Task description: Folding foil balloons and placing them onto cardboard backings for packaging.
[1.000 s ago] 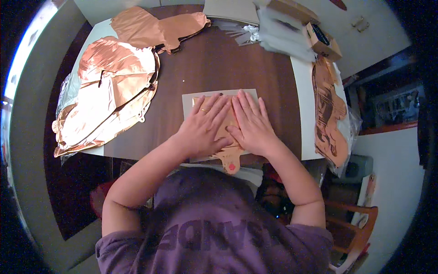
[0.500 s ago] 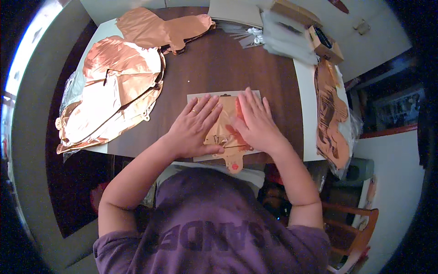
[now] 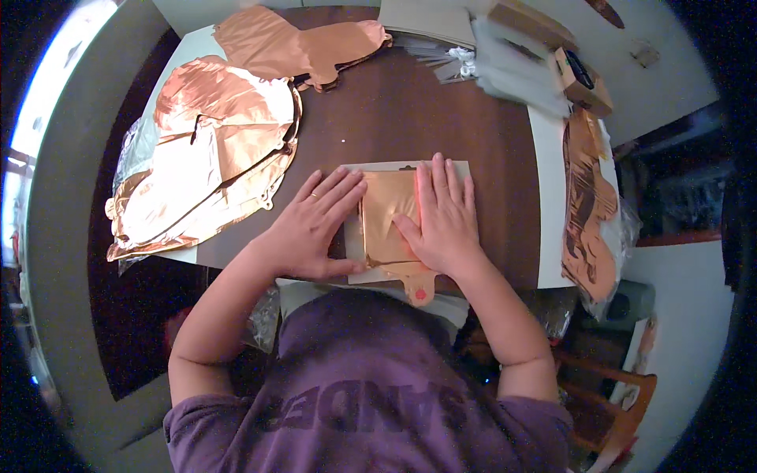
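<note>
A rose-gold foil balloon (image 3: 386,197), folded into a flat rectangle, lies on a pale card (image 3: 382,166) near the front edge of the table. Its rounded tab (image 3: 419,288), marked with a red spot, sticks out toward me past the card. My left hand (image 3: 311,225) rests flat along the left side of the card, fingers spread, thumb near the foil's lower left corner. Lying flat over the foil's right part is my right hand (image 3: 445,221), with its thumb stretched across the foil. Neither hand grips anything. The foil beneath my right palm is hidden.
Shiny foil balloons (image 3: 229,110) are piled at the left, with another flat foil stack (image 3: 276,43) behind. At the right edge lies more foil (image 3: 587,209). Clear bags (image 3: 520,79), grey cards (image 3: 426,20), and an open cardboard box (image 3: 583,87) line the back right. A wooden chair (image 3: 631,394) stands lower right.
My left hand has slid left off the foil to the card's edge. My right hand's fingers have straightened over the right side. The foil looks smoother, and the whole view has shifted slightly.
</note>
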Action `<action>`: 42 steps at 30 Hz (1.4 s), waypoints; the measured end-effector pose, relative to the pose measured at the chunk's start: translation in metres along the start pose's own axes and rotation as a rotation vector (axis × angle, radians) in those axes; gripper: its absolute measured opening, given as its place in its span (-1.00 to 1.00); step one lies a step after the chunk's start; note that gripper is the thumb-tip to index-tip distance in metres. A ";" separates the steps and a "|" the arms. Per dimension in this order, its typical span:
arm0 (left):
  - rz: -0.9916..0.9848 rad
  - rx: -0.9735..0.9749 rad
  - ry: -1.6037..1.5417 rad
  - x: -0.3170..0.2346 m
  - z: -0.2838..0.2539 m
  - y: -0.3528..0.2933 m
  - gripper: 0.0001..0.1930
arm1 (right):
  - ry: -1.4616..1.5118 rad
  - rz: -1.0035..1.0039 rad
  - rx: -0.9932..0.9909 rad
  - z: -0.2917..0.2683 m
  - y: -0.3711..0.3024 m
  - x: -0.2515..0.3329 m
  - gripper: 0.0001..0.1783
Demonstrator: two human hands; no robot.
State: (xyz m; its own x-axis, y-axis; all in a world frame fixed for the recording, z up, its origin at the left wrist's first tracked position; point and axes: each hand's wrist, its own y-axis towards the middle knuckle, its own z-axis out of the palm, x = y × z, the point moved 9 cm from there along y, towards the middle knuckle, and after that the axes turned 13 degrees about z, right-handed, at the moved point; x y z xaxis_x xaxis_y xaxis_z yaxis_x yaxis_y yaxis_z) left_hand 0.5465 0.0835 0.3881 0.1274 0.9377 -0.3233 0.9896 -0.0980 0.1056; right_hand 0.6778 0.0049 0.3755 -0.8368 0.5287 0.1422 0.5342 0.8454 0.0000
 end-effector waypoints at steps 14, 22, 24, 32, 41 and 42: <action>-0.085 -0.158 -0.015 -0.019 0.010 0.011 -0.07 | 0.015 -0.004 0.019 0.004 -0.001 -0.001 -0.09; -0.321 -0.456 -0.676 0.053 -0.022 0.006 -0.45 | 0.108 -0.028 0.043 0.004 0.002 -0.007 -0.15; -0.363 -0.434 -0.671 0.060 -0.019 0.016 -0.51 | 0.102 -0.028 0.059 0.004 0.003 -0.006 -0.18; -0.468 -0.204 -0.611 0.066 -0.016 0.039 -0.57 | 0.039 -0.007 0.087 0.002 0.001 -0.010 -0.20; -0.464 -0.231 -0.821 0.064 0.001 0.033 -0.54 | 0.046 -0.009 0.101 0.002 0.000 -0.012 -0.20; -0.478 -0.247 -0.819 0.063 0.002 0.032 -0.53 | 0.055 -0.009 0.097 0.002 0.000 -0.012 -0.20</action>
State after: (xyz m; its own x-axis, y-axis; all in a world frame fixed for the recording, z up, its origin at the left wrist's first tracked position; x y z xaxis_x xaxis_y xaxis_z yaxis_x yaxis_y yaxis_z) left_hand 0.5865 0.1390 0.3694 -0.1832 0.3294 -0.9263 0.9190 0.3919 -0.0424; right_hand 0.6874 -0.0016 0.3718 -0.8321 0.5184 0.1971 0.5103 0.8548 -0.0944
